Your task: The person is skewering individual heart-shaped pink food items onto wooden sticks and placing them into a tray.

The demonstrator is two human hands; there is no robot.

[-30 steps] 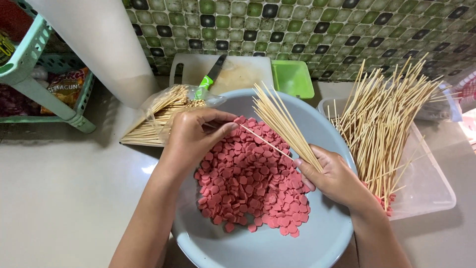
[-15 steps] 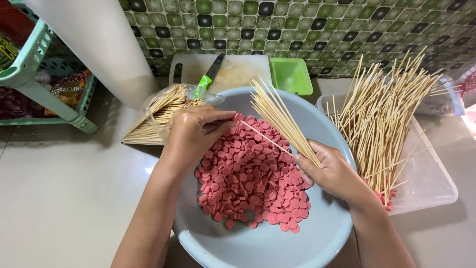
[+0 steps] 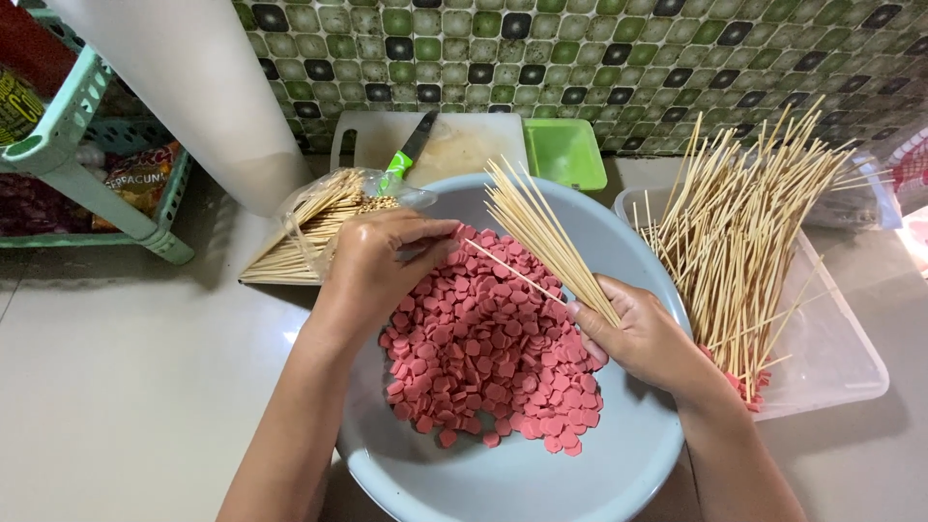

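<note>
A pale blue bowl (image 3: pixel 541 474) holds a heap of pink round sausage slices (image 3: pixel 483 358). My right hand (image 3: pixel 643 338) grips a bundle of bamboo skewers (image 3: pixel 541 227) that fans up over the bowl, with one single skewer (image 3: pixel 512 275) pointing left. My left hand (image 3: pixel 382 266) is over the bowl's left rim, its fingertips pinched at the tip of that single skewer, just above the slices.
A clear tray (image 3: pixel 831 348) on the right holds many loaded skewers (image 3: pixel 744 222). A bag of spare skewers (image 3: pixel 309 227) lies at the left. Behind are a cutting board with a knife (image 3: pixel 411 150), a green container (image 3: pixel 565 155), a white roll (image 3: pixel 208 87) and a teal rack (image 3: pixel 87 126).
Both hands stay in nearly the same spot over the bowl; my left fingers have shifted slightly at the skewer tip.
</note>
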